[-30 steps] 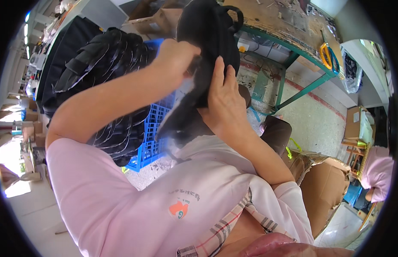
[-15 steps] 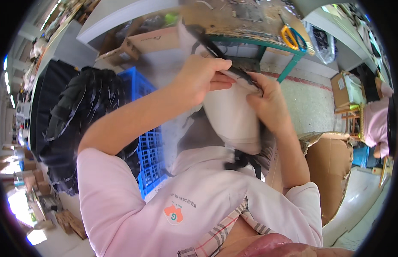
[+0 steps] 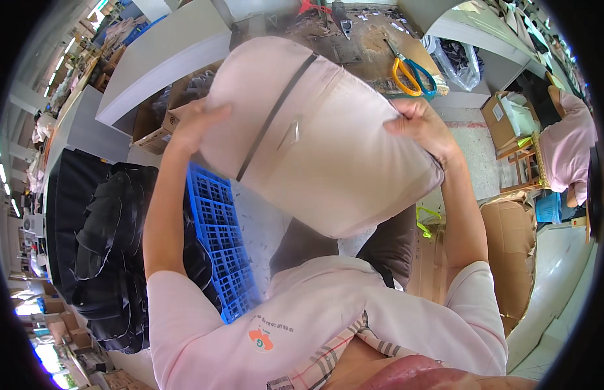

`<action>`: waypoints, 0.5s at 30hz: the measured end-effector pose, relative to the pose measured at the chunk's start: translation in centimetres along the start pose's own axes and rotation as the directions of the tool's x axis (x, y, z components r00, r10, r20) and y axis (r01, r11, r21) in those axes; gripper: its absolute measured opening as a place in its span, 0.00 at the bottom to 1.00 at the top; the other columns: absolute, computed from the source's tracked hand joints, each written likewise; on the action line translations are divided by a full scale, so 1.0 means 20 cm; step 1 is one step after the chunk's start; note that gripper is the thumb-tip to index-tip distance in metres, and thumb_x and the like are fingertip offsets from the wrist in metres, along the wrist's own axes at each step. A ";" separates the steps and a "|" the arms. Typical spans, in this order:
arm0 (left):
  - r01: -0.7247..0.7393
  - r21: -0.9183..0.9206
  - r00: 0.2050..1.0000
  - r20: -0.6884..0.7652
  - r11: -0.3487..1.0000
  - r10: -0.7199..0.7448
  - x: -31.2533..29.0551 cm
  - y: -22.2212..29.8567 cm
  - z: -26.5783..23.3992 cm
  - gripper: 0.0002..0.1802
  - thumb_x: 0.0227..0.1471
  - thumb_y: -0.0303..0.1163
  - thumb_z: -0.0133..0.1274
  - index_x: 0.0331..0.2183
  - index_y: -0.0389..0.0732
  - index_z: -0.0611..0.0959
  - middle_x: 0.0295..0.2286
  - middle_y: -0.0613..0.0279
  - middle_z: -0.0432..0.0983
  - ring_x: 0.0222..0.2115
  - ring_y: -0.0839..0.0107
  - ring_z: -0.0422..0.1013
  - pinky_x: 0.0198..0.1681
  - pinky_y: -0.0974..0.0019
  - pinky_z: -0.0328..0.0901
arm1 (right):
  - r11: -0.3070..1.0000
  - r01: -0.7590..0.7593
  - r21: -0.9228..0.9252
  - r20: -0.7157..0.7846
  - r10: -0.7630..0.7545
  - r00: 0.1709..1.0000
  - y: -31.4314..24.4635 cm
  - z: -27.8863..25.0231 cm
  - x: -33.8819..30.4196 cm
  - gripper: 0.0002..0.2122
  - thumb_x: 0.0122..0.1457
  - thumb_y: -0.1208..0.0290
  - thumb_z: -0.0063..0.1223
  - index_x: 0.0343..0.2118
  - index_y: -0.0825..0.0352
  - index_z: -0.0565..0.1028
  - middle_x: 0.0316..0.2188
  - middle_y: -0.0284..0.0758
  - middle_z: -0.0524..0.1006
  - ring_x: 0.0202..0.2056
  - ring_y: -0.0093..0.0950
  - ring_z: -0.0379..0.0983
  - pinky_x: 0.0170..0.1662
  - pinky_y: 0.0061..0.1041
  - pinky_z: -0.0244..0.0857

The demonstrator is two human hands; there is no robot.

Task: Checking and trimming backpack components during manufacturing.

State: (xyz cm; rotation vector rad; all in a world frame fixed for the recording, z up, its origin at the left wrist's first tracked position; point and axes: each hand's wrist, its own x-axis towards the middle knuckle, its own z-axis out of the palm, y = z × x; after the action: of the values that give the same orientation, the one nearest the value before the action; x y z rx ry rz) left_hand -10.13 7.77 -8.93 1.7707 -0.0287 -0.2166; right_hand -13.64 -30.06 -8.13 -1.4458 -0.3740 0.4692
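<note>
The pale panel [image 3: 341, 156], crossed by a dark strip [image 3: 277, 119], is raised before the torso [image 3: 328, 305], the left hand [image 3: 196, 125] holding its left edge, the right hand [image 3: 424, 128] its right. Handling appears midway: lifted, not yet set down (scissors [image 3: 400, 58] lie aside).

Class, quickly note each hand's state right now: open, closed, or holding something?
Left hand: closed, holding the left edge of the pale panel.
Right hand: closed, gripping the same panel's right side.
</note>
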 end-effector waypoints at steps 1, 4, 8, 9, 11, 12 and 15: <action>0.038 0.018 0.999 -0.023 0.999 -0.037 -0.01 0.07 0.00 0.21 0.36 0.35 0.58 0.35 0.35 0.75 0.29 0.60 0.73 0.27 0.74 0.69 0.33 0.72 0.64 | 0.999 -0.003 -0.037 -0.038 0.002 0.999 0.00 -0.03 0.04 0.11 0.45 0.80 0.49 0.34 0.72 0.72 0.26 0.31 0.74 0.27 0.17 0.69 0.32 0.15 0.64; 0.014 0.076 0.995 -0.096 0.997 -0.007 -0.01 0.26 0.04 0.18 0.35 0.35 0.58 0.29 0.33 0.77 0.24 0.58 0.74 0.23 0.73 0.70 0.29 0.72 0.65 | 0.998 -0.043 -0.055 -0.032 0.041 0.999 0.04 -0.11 0.15 0.11 0.46 0.76 0.49 0.34 0.72 0.72 0.26 0.31 0.74 0.26 0.17 0.69 0.33 0.16 0.64; 0.052 0.222 0.988 -0.154 0.974 -0.018 0.08 0.37 0.04 0.23 0.33 0.36 0.60 0.31 0.30 0.75 0.25 0.53 0.73 0.24 0.69 0.71 0.28 0.69 0.66 | 0.996 -0.084 -0.017 -0.077 0.083 0.994 0.04 -0.14 0.24 0.12 0.46 0.74 0.50 0.34 0.72 0.72 0.26 0.32 0.74 0.26 0.19 0.70 0.33 0.16 0.64; 0.081 0.262 0.982 -0.184 0.962 -0.032 0.10 0.39 0.05 0.24 0.32 0.36 0.60 0.32 0.30 0.75 0.25 0.52 0.73 0.24 0.67 0.71 0.29 0.68 0.66 | 0.996 -0.091 -0.011 -0.085 0.089 0.992 0.04 -0.15 0.25 0.12 0.46 0.74 0.51 0.34 0.72 0.71 0.27 0.32 0.74 0.26 0.19 0.70 0.33 0.16 0.64; 0.056 0.241 0.987 -0.159 0.969 -0.017 0.14 0.39 0.04 0.25 0.31 0.37 0.61 0.32 0.29 0.74 0.25 0.51 0.73 0.24 0.66 0.71 0.29 0.67 0.66 | 0.994 -0.111 -0.011 -0.099 0.110 0.989 0.05 -0.17 0.27 0.12 0.46 0.74 0.51 0.34 0.72 0.71 0.27 0.33 0.74 0.26 0.19 0.70 0.33 0.17 0.64; 0.034 0.216 0.991 -0.135 0.976 -0.004 0.17 0.39 0.04 0.26 0.31 0.37 0.61 0.32 0.29 0.74 0.25 0.51 0.73 0.24 0.65 0.71 0.30 0.66 0.66 | 0.991 -0.135 -0.013 -0.112 0.133 0.985 0.05 -0.19 0.29 0.12 0.46 0.74 0.51 0.34 0.72 0.71 0.27 0.33 0.74 0.26 0.20 0.70 0.33 0.17 0.64; 0.055 0.252 0.985 -0.170 0.966 -0.012 0.21 0.42 0.05 0.29 0.30 0.37 0.61 0.34 0.29 0.73 0.26 0.49 0.73 0.25 0.64 0.71 0.31 0.66 0.66 | 0.990 -0.141 0.006 -0.116 0.140 0.983 0.07 -0.22 0.33 0.12 0.45 0.74 0.52 0.34 0.73 0.71 0.26 0.33 0.74 0.26 0.20 0.70 0.33 0.17 0.64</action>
State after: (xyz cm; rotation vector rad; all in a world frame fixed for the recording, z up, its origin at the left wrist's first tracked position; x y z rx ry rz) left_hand -5.33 4.55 -1.53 2.0437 0.0988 -0.0903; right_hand -5.87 -30.34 -10.11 -1.5001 -0.1800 0.4953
